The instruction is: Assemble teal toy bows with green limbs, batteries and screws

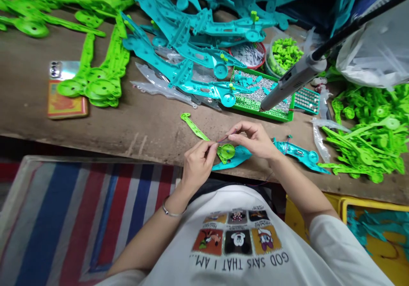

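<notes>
While pinching thin wires [224,139] with left hand [198,161] and right hand [255,142], seem midway in handling above near green part [227,151]; cannot tell remaining steps

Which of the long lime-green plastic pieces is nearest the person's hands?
The lone green piece whose round disc shows between the left hand and the right hand. The others lie farther off, in the left-side groups and the right-side heap.

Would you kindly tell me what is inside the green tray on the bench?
The green tray holds many small silvery pieces, with some teal pieces lying on top. Whatever lies beneath them, or behind the grey tool, is covered.
</notes>
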`<state>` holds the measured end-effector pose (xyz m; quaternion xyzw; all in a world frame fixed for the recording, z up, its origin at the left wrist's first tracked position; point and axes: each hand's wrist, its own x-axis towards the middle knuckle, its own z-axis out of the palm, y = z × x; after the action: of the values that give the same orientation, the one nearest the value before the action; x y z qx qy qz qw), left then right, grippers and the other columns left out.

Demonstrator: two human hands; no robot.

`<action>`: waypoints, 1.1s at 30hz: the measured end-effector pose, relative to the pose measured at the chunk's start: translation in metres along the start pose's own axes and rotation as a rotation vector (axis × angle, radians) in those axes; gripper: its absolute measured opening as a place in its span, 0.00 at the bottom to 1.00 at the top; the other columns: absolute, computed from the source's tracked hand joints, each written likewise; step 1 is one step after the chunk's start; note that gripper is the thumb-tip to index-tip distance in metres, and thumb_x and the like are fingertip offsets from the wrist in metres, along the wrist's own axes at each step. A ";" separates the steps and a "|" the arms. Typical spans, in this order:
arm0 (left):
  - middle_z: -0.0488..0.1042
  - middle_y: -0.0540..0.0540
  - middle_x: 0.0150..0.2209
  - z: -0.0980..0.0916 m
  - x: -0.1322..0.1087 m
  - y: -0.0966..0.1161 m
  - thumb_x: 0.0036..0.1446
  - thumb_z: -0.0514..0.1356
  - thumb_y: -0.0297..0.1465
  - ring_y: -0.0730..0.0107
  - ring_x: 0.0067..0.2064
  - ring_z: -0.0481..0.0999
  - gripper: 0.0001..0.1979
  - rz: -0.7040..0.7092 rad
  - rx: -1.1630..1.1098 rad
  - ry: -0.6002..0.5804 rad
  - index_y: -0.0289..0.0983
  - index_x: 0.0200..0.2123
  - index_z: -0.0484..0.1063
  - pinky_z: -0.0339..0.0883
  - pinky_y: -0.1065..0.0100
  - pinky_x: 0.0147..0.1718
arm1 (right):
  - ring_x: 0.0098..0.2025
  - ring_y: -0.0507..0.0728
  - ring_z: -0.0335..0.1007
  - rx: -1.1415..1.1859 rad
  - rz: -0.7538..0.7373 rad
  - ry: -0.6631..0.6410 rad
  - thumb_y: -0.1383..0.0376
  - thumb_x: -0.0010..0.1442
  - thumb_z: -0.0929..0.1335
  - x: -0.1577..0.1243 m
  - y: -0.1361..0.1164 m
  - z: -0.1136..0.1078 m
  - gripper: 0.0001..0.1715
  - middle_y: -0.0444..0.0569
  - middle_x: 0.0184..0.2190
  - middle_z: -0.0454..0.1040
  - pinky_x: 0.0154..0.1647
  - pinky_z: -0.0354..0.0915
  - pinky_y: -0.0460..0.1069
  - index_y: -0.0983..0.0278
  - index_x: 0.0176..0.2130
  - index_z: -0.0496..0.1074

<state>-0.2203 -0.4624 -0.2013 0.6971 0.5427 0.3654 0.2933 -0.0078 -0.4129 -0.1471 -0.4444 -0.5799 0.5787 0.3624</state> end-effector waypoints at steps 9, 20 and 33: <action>0.78 0.48 0.35 -0.003 0.001 0.003 0.70 0.58 0.32 0.72 0.36 0.77 0.09 0.027 0.017 0.012 0.37 0.40 0.77 0.66 0.70 0.39 | 0.37 0.53 0.75 -0.195 -0.063 0.090 0.57 0.62 0.73 -0.006 -0.008 -0.009 0.11 0.47 0.34 0.82 0.41 0.69 0.49 0.64 0.36 0.80; 0.78 0.48 0.34 -0.006 0.000 0.007 0.69 0.60 0.30 0.72 0.36 0.77 0.07 0.085 0.065 0.042 0.37 0.39 0.77 0.66 0.70 0.39 | 0.32 0.51 0.73 -0.488 -0.181 0.081 0.68 0.58 0.71 -0.016 -0.009 -0.019 0.06 0.44 0.33 0.79 0.37 0.69 0.48 0.63 0.39 0.74; 0.78 0.47 0.35 -0.011 -0.002 0.010 0.68 0.60 0.29 0.71 0.36 0.77 0.05 0.158 0.105 0.042 0.36 0.40 0.77 0.67 0.70 0.39 | 0.43 0.59 0.65 -1.217 -0.502 0.022 0.69 0.73 0.61 0.003 0.004 -0.028 0.16 0.53 0.44 0.74 0.43 0.59 0.54 0.61 0.46 0.78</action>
<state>-0.2238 -0.4662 -0.1876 0.7445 0.5103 0.3729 0.2151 0.0180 -0.4007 -0.1495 -0.4270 -0.8860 0.0406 0.1762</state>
